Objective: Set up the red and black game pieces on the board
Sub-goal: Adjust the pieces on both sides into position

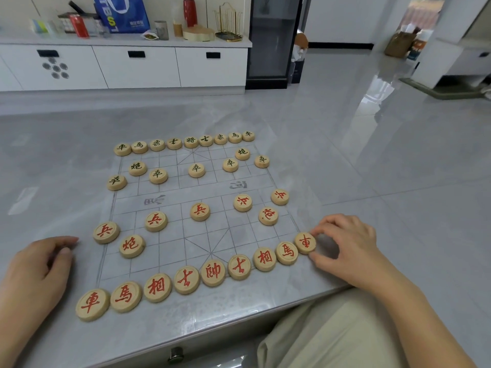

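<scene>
A thin see-through board with a printed grid lies on the grey table. Round wooden pieces with black characters line its far edge, with more in the rows before it. Pieces with red characters fill the near row, and several red ones stand further in. My right hand pinches the red piece at the near row's right end, which sits on the board. My left hand rests on the table left of the board, fingers loosely curled, holding nothing.
The table's front edge runs just below the near row, with my knee under it. Behind the table a white cabinet carries a blue bag, tins and jars. A dark glass-door cabinet stands to its right.
</scene>
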A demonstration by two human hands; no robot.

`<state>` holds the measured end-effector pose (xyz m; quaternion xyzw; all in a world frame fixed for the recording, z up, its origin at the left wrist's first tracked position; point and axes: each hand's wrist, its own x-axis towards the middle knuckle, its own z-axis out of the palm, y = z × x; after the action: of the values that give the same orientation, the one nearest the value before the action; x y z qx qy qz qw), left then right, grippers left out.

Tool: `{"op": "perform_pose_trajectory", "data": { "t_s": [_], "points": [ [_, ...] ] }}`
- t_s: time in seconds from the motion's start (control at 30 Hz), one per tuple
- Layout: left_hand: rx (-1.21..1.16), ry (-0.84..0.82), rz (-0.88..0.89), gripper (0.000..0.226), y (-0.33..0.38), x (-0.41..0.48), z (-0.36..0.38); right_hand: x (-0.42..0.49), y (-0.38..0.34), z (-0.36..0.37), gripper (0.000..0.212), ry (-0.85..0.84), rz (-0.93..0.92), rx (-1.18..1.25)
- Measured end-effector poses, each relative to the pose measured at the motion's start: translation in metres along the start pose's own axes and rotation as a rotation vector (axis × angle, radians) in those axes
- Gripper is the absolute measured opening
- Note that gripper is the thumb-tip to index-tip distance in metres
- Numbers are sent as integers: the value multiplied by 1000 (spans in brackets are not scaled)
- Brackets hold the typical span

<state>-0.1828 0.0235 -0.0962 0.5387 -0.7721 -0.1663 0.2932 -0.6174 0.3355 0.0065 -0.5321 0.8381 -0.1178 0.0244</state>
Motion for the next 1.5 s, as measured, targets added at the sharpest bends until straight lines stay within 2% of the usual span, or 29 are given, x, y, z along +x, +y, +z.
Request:
{"op": "perform_pose_trajectory", "data": {
  "t_s": [0.1,0.27,0.4,0.47,0.57,0.63,0.7,0.8,0.97,1.17,1.23,1.37,1.43,1.5],
  "points": [
    [-9,-10,14,27,-7,2,5,-1,2,-1,61,32,-3,-29],
    [14,28,-14,32,-35,12,21,3,-2,0,58,-40,-104,-28],
    [-21,48,-50,29,-46,14,30,4,1,-4,59,19,-37,-97],
    [-74,41,-68,28,-48,15,33,3,2,-7,63,33,-20,-109],
    [-144,12,-29,32,-48,11,35,0,2,-8,70,-33,-40,-36],
    [-211,-5,-12,38,-46,8,34,0,3,-5,67,-58,-56,-3],
    [-256,8,-39,42,-43,8,34,1,2,-3,62,-37,-43,-9],
    [-339,-6,-108,39,-44,10,37,2,-2,-5,67,-31,-37,-96],
    [-335,-32,-188,31,-61,21,41,-1,-3,-4,66,-83,-66,-7],
    [-273,-51,-244,23,-80,30,47,1,-5,-4,66,-82,-55,-33],
    [-268,-30,-262,22,-74,30,42,1,-6,-3,66,-78,-55,-31],
    [-189,-7,-172,22,-62,23,36,0,-6,-2,66,-73,-49,-21],
    [-225,-60,-245,21,-59,21,34,-1,-6,-2,65,-65,-44,-8],
    [-213,-33,-233,20,-48,18,29,-1,-7,-3,64,-53,-47,15]
  ]
}}
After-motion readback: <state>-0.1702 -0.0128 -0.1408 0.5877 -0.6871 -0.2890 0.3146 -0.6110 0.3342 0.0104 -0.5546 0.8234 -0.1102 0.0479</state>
